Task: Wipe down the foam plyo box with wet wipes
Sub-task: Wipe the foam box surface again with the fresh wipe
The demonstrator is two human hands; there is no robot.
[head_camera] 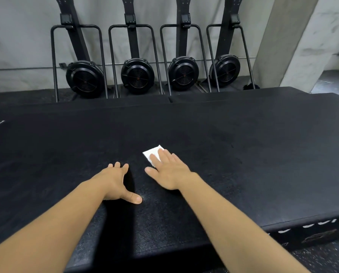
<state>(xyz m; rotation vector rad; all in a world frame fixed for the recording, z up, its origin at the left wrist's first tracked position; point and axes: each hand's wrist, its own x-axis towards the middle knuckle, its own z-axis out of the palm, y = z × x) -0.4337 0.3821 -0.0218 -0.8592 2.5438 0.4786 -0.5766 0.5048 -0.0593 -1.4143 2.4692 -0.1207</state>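
A large black foam plyo box (243, 154) fills the middle of the head view, its textured top facing me. A white folded wet wipe (152, 153) lies flat on that top. My right hand (169, 171) presses on the wipe with straight, spread fingers; the fingertips cover its near half. My left hand (118, 183) rests flat on the box top to the left of the wipe, fingers straight and thumb stretched out to the right. It touches no wipe.
Several black fan machines (137, 75) on tall frames stand against the grey wall behind the box. A concrete pillar (279, 42) rises at the back right. Speckled rubber floor (322, 257) shows at the lower right, below the box's front edge.
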